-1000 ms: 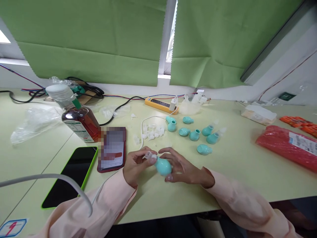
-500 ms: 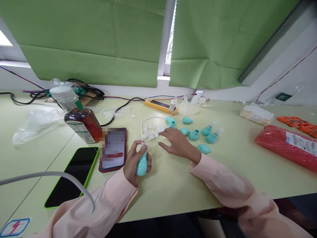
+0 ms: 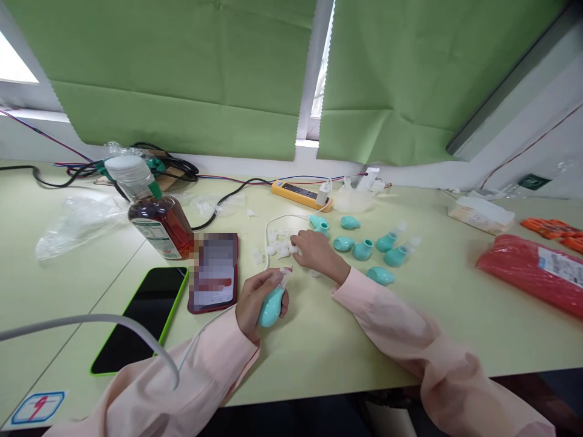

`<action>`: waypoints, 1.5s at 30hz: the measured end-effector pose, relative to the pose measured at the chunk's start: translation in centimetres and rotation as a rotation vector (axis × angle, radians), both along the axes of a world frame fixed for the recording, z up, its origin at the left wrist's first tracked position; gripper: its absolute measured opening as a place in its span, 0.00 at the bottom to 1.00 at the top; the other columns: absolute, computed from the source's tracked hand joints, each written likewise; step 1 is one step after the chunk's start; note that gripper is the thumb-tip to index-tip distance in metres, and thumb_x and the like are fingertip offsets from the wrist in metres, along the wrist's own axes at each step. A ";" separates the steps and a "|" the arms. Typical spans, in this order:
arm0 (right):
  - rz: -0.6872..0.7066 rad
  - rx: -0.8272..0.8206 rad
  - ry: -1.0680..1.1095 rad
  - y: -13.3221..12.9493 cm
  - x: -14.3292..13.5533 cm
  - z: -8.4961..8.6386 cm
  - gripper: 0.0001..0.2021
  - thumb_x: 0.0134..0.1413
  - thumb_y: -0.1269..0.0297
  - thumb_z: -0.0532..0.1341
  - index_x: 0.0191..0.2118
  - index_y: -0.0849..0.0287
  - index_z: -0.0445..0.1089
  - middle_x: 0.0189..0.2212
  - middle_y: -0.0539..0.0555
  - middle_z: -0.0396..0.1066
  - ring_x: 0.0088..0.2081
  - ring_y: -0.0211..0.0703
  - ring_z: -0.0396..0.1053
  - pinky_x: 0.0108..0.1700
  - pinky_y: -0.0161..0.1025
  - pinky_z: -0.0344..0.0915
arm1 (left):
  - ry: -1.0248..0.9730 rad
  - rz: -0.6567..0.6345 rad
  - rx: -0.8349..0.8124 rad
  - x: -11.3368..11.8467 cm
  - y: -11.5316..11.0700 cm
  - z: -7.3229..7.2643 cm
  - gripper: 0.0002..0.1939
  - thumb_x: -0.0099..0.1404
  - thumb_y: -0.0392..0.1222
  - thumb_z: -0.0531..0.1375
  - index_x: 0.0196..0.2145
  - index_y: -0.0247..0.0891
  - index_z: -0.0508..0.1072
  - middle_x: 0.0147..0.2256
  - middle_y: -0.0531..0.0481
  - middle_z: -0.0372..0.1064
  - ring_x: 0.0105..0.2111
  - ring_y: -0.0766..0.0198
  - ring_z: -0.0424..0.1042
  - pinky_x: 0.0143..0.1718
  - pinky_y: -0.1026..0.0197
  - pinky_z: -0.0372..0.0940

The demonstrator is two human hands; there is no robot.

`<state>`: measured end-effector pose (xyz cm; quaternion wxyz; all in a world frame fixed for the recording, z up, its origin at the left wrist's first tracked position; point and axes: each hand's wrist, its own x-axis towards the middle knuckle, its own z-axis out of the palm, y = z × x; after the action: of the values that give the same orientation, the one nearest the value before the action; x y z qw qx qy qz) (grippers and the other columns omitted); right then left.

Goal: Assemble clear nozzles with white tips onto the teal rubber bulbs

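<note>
My left hand (image 3: 257, 298) is closed round a teal nasal aspirator bulb (image 3: 271, 308), with a clear nozzle tip (image 3: 285, 273) pointing up and away from me. At the right edge of a pile of small white plastic pieces (image 3: 279, 247), my right hand (image 3: 316, 252) has its fingers bent and its fingertips drawn together. What lies between those fingertips is too small to make out. Several more teal bulbs (image 3: 363, 249) lie or stand to the right of this hand. Clear tips are fitted on two of them, a front one (image 3: 395, 255) and one behind (image 3: 386, 241).
Two phones, one green-edged (image 3: 141, 318) and one red-cased (image 3: 214, 273), lie left of my hands, by a bottle of dark liquid (image 3: 161, 224). A yellow power strip (image 3: 296, 196) sits behind, its white cable running forward. A red plastic package (image 3: 528, 264) is at the right.
My right hand's fingers have drawn together at the white pieces, where they were spread apart. My left hand has tilted the bulb, so its clear tip shows more. The view has shifted slightly.
</note>
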<state>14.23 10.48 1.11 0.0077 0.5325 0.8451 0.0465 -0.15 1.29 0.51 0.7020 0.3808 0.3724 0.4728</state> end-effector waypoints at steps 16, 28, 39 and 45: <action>0.083 0.027 0.347 -0.4 0.7 -0.1 0.15 0.40 0.75 0.54 0.39 0.62 0.62 0.33 0.54 0.65 0.34 0.39 0.63 0.35 0.34 0.59 | 0.126 -0.076 0.005 0.0 0.2 -0.5 0.14 0.51 0.46 0.58 0.32 0.31 0.68 0.13 0.55 0.59 0.14 0.71 0.58 0.17 0.67 0.49; -0.024 -0.567 1.575 -9.0 2.9 0.9 0.08 0.33 0.73 0.65 0.26 0.55 0.73 0.27 0.50 0.71 0.30 0.37 0.66 0.31 0.33 0.64 | 0.268 -0.170 0.101 0.3 -1.3 -0.2 0.13 0.49 0.46 0.58 0.20 0.32 0.66 0.12 0.55 0.57 0.15 0.73 0.53 0.17 0.68 0.46; -0.092 -0.719 1.495 -9.2 3.3 -0.1 0.13 0.29 0.69 0.66 0.30 0.58 0.73 0.28 0.52 0.73 0.32 0.46 0.71 0.35 0.39 0.69 | 0.411 -0.258 0.153 0.2 -1.2 -0.4 0.16 0.48 0.48 0.58 0.13 0.34 0.63 0.12 0.56 0.52 0.16 0.72 0.51 0.18 0.67 0.45; -0.079 -0.724 1.393 -8.9 3.7 -0.1 0.13 0.29 0.68 0.67 0.29 0.59 0.73 0.28 0.53 0.73 0.31 0.46 0.71 0.33 0.38 0.69 | 0.437 -0.263 0.185 0.3 -1.1 -1.3 0.16 0.48 0.49 0.57 0.14 0.33 0.63 0.13 0.55 0.53 0.15 0.72 0.51 0.17 0.67 0.45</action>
<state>17.94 1.60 1.02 -0.3492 0.4330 0.5983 -0.5767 0.15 0.15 -0.76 0.6224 0.5815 0.4178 0.3161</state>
